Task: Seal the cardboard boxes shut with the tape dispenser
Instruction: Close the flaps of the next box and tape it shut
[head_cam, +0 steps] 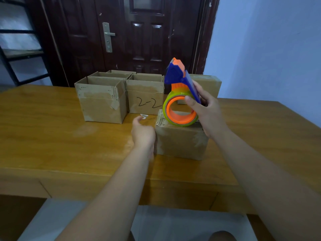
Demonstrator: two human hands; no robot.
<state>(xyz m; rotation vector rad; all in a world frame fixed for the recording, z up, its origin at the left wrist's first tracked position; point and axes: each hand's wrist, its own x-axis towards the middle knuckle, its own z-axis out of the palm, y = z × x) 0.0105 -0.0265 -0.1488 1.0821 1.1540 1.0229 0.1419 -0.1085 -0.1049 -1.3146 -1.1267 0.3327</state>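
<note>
Tape dispenser (178, 94) over closed box (180, 141).
Your right hand (206, 112) grips it; your left hand (143, 132), fingers loosely curled, holds nothing.

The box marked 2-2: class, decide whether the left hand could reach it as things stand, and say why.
Probably yes. The left hand seems to hold nothing and is close in front of the box marked 2-2, with only bare table and a small tape scrap between them.

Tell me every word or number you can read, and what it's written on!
"2-2": handwritten in black on the front of the open cardboard box.
Nothing else is readable; the tape dispenser shows no lettering.
</note>
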